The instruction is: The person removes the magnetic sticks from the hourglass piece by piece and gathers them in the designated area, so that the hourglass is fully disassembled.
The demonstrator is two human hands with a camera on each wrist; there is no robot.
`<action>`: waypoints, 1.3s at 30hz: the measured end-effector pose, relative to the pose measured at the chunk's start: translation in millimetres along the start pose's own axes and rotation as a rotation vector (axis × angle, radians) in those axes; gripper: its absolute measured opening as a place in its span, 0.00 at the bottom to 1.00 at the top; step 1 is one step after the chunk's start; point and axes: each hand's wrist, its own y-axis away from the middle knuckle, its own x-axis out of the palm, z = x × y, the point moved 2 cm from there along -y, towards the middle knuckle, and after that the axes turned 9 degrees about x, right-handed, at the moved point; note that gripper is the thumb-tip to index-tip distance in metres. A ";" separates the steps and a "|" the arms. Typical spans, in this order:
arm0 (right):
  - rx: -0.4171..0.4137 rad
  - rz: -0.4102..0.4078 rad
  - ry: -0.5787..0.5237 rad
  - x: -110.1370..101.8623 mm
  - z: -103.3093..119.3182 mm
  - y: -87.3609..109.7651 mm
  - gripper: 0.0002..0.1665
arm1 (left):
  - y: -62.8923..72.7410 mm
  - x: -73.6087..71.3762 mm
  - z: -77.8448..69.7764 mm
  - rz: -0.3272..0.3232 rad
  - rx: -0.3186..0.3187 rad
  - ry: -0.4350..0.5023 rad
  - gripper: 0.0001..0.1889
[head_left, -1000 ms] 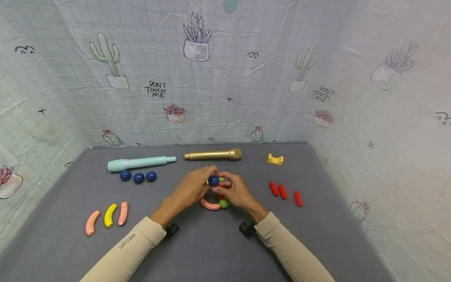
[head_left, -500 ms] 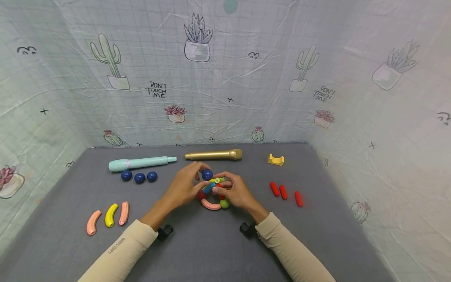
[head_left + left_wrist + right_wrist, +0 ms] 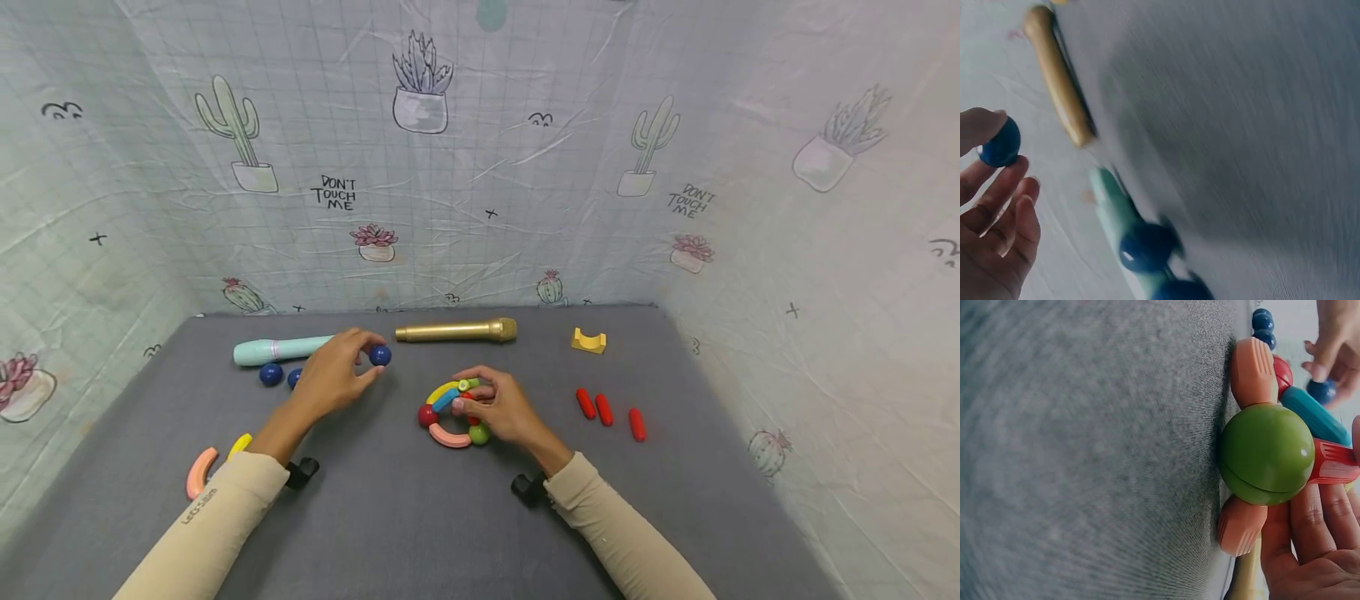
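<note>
Left hand (image 3: 333, 375): pinches a ball (image 3: 380, 356) between thumb and fingertips, palm side toward the right. Ball: one, dark blue, round, so without a long axis; raised off the table (image 3: 390, 517), left of the frame and near the butt of the gold mic (image 3: 456, 331).

Right hand (image 3: 506, 408): holds the frame (image 3: 444, 401), thumb on its red rod (image 3: 1335, 461), fingers extended behind.

Frame: one, multicoloured, standing mid-table. Base: front pink arc (image 3: 450, 437), running left to right with its bow toward the wearer, from red ball (image 3: 427, 415) to green ball (image 3: 1266, 453); second pink arc (image 3: 1242, 526), leaving the green ball on the other side; yellow arc (image 3: 441, 392), running from the red ball to the far right. Uprights: blue rod (image 3: 1315, 415), slanting up from the red ball toward a lime joint (image 3: 463, 385); red rod, rising from the green ball. Whether the lime joint is one piece or two is hard to tell behind the fingers.

Remainder: gold mic, lying crosswise, head to the right; teal mic (image 3: 281, 350), crosswise, thick end left; two spare balls (image 3: 271, 374) before it; three loose red rods (image 3: 604, 409), far ends leaning left; yellow cradle (image 3: 588, 341), hollow upward.
</note>
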 end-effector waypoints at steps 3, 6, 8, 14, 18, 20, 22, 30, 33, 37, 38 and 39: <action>-0.002 0.001 0.004 -0.4 0.3 -0.1 0.28 | -1.8 -1.4 19.4 0.066 -0.040 -0.038 0.21; -0.005 -0.001 0.011 -0.5 0.8 0.3 0.28 | -4.2 -1.3 33.9 0.139 -0.072 -0.075 0.21; -0.009 -0.003 0.016 -0.1 0.7 0.3 0.28 | -5.5 -0.7 39.9 0.182 -0.088 -0.094 0.21; -0.022 -0.011 0.042 0.7 -0.5 -0.3 0.28 | -7.3 2.8 48.3 0.227 -0.095 -0.151 0.20; -0.023 -0.016 0.064 0.5 -0.3 -0.4 0.28 | -7.4 4.3 49.6 0.200 -0.076 -0.202 0.20; -0.026 -0.019 0.076 0.4 -0.5 -0.8 0.28 | -6.6 4.7 46.4 0.171 -0.063 -0.226 0.22; -0.031 -0.021 0.088 0.1 -0.3 -1.0 0.28 | -5.6 4.2 38.5 0.138 -0.049 -0.237 0.24; -0.067 -0.057 0.192 -3.4 0.2 1.0 0.32 | -2.3 4.1 -16.6 0.047 0.036 -0.141 0.20; -0.071 -0.081 0.232 -5.4 1.0 3.4 0.34 | 0.5 8.8 -31.9 0.050 0.061 -0.064 0.19; -0.070 -0.127 0.280 -8.5 1.5 8.9 0.37 | 5.3 21.3 -44.5 0.110 0.069 0.068 0.19; -0.067 -0.141 0.294 -9.3 1.2 10.5 0.37 | 6.6 24.8 -46.9 0.131 0.066 0.104 0.19; -0.063 -0.154 0.306 -10.1 0.6 11.9 0.36 | 7.5 28.5 -48.9 0.151 0.064 0.133 0.19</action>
